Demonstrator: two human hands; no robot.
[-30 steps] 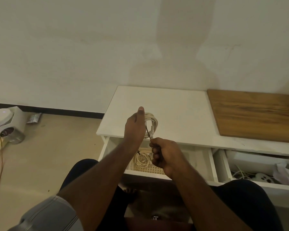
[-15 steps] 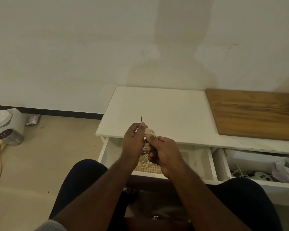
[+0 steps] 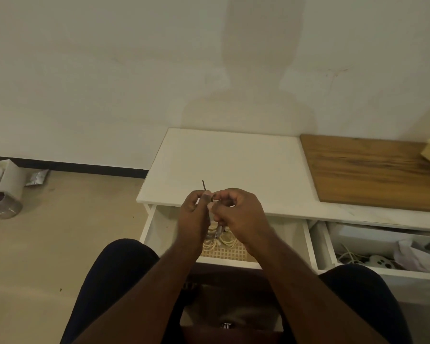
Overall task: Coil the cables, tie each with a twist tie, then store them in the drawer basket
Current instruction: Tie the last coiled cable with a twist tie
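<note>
Since a second ago your hands have come together: then the left held the coil up over the white top and the right drew the tie out below it; now both are bunched over the open drawer (image 3: pixel 224 262). Nearest you, the basket (image 3: pixel 230 252) sits in that drawer with a pale coil (image 3: pixel 224 240) already lying in it. Above it, your right hand (image 3: pixel 241 214) is curled tight, pinching what looks like one end of the tie against the cable (image 3: pixel 217 230), of which only a pale strand and a greyish plug hang out between your palms; the rest is hidden, so you cannot tell how neat the loops are. Your left hand (image 3: pixel 193 214) pinches the tie (image 3: pixel 204 186), whose dark free end pokes up past your thumb. Judge this cable as light and limp but springy: its loops will want to fan out, so clamp them at one crossing point, not by the plug. That tie is thin, stiff wire, easy to lose from fingertips; grip it close to the bundle and turn. Beyond lies the white top (image 3: pixel 233 165), with a board (image 3: pixel 372 172) at far right.
</note>
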